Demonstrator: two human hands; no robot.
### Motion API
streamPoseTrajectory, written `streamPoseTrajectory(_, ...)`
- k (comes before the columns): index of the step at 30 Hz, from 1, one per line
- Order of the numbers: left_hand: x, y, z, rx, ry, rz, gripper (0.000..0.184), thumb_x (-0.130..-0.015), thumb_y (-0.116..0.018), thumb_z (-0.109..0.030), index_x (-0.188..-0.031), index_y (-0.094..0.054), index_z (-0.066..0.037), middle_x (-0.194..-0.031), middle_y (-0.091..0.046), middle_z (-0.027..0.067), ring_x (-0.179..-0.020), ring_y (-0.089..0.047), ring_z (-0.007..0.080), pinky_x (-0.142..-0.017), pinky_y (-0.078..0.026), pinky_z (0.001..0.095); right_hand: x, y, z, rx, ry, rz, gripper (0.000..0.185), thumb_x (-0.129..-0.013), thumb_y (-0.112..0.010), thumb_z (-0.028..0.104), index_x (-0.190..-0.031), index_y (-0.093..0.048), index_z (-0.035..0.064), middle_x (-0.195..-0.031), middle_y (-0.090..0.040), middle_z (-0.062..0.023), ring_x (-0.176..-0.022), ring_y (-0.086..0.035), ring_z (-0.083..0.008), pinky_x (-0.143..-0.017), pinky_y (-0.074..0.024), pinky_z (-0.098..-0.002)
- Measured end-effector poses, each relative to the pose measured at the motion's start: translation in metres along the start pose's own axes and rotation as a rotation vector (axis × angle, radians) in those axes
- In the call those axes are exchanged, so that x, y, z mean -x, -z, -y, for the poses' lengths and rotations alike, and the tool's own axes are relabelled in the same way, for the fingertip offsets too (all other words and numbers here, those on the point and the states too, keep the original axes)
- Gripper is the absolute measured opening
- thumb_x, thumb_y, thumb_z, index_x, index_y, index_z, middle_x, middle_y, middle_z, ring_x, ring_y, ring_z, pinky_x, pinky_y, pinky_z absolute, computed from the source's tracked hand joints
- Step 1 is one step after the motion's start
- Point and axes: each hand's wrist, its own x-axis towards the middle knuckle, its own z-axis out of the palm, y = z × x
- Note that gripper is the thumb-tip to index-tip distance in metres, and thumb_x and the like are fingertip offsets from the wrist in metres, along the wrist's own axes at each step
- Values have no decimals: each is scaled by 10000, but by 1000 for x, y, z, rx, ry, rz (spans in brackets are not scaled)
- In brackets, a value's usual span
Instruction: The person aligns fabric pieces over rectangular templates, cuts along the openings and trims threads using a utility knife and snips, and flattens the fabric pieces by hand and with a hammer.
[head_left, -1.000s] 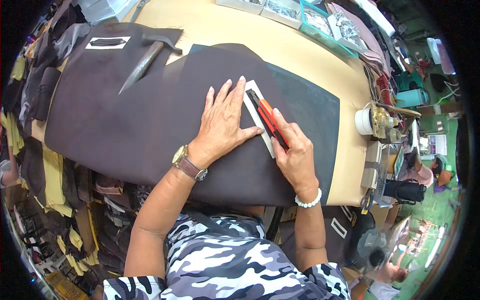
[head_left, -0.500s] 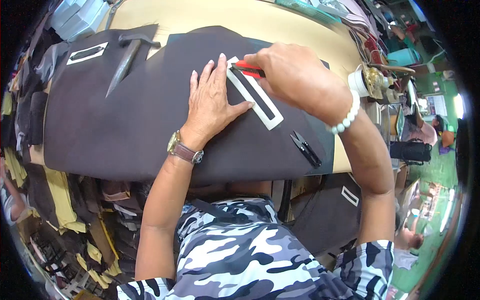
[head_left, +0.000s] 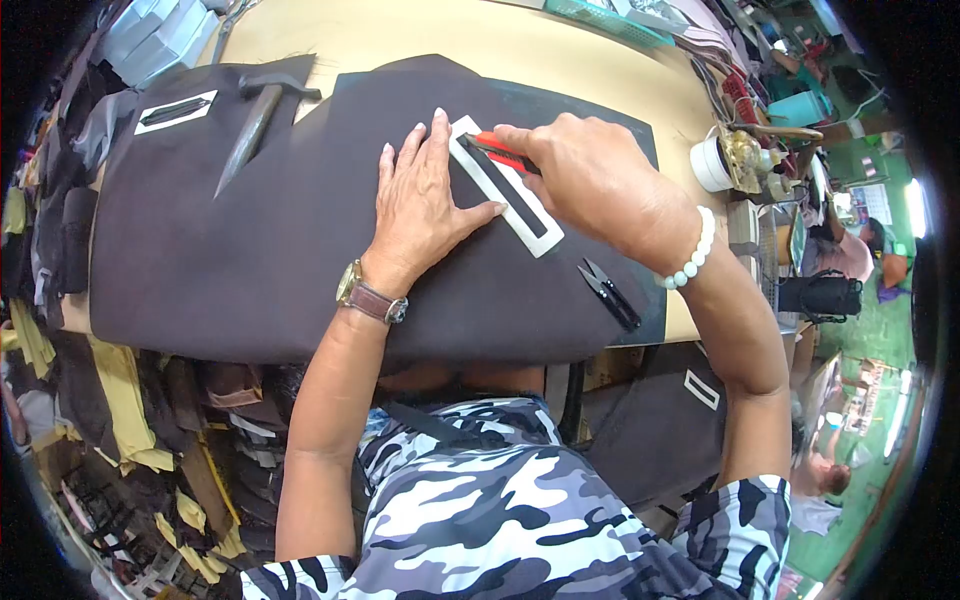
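A large dark brown sheet (head_left: 250, 280), perhaps leather or cloth, covers much of the table. On it lies a white rectangular frame (head_left: 543, 243) with a long narrow opening showing dark material. My left hand (head_left: 418, 195) presses flat on the sheet, fingers spread, its thumb touching the frame's left edge. My right hand (head_left: 600, 170) is closed around a red utility knife (head_left: 500, 151), whose tip meets the upper end of the frame's opening. Below the frame, to the right, rest black thread snips (head_left: 610, 295).
A hammer (head_left: 250, 135) lies at the upper left beside another white frame with dark strips (head_left: 177, 111). A white round container (head_left: 710, 164) stands at the table's right edge. Dark and yellow scraps (head_left: 125, 400) hang at the left. People sit farther off at the right.
The knife and my right hand have shifted slightly, with the blade still at the opening's upper end. My left hand stays pressed in place.
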Motion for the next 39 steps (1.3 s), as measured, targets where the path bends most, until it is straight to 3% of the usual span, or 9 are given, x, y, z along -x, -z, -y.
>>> streamPoseTrajectory(4,1,-1,0,35,-5,-18,1035,-664,-754,-470,-1407,-251,45,-1377,-403,223,-1332,-310,343,-1108,-173,502,11,-4,8,9,-15,-37,277,-813,-564,77,-1082,-632,77,-765,-667,-165,-705,-677,-306,-623,-547,-384)
streamPoseTrajectory(10,0,-3,2,-2,-5,-9,1064,-670,-735,-517,-1424,-218,27,-1389,-420,159,-1361,-280,291,-1116,-157,514,36,-6,5,-4,-45,19,414,-793,-566,53,-1204,-560,101,-742,-657,-167,-667,-665,-315,-585,-535,-392)
streamPoseTrajectory(16,1,-4,3,-3,-37,-29,1024,-677,-731,-504,-1404,-260,44,-1408,-372,208,-1334,-307,338,-1109,-167,502,53,-11,7,-10,-54,-5,487,-789,-545,37,-1270,-493,95,-726,-651,-174,-650,-662,-318,-561,-530,-401)
streamPoseTrajectory(24,0,-2,1,13,-35,-36,1069,-664,-756,-491,-1424,-213,28,-1374,-430,170,-1334,-310,325,-1106,-172,520,73,-11,9,-30,-87,36,514,-795,-522,34,-1304,-468,86,-714,-647,-171,-622,-659,-311,-534,-519,-394)
streamPoseTrajectory(27,0,-3,2,1,-32,-35,1092,-656,-767,-486,-1432,-191,24,-1368,-440,157,-1334,-311,318,-1105,-173,528,87,-13,12,-19,-174,113,570,-823,-617,127,-1364,-438,157,-698,-600,-134,-600,-612,-307,-562,-483,-415)
streamPoseTrajectory(33,1,-3,2,-15,-35,-26,1091,-659,-767,-485,-1432,-189,23,-1358,-446,161,-1332,-313,318,-1106,-168,535,107,-19,16,24,-185,82,582,-823,-626,134,-1371,-428,151,-701,-587,-120,-528,-593,-287,-491,-472,-398)
streamPoseTrajectory(36,0,-2,3,-22,-41,-34,1089,-658,-767,-487,-1431,-193,22,-1352,-450,165,-1332,-315,314,-1103,-170,539,113,-14,16,65,-145,90,567,-800,-524,39,-1358,-448,112,-672,-582,-112,-520,-620,-232,-463,-492,-339)
streamPoseTrajectory(39,0,-2,2,-9,-42,-28,1083,-656,-771,-481,-1429,-201,19,-1355,-440,181,-1331,-318,314,-1101,-178,536,119,-17,15,52,-179,107,555,-825,-529,61,-1368,-438,131,-653,-565,-111,-512,-614,-242,-476,-499,-352)
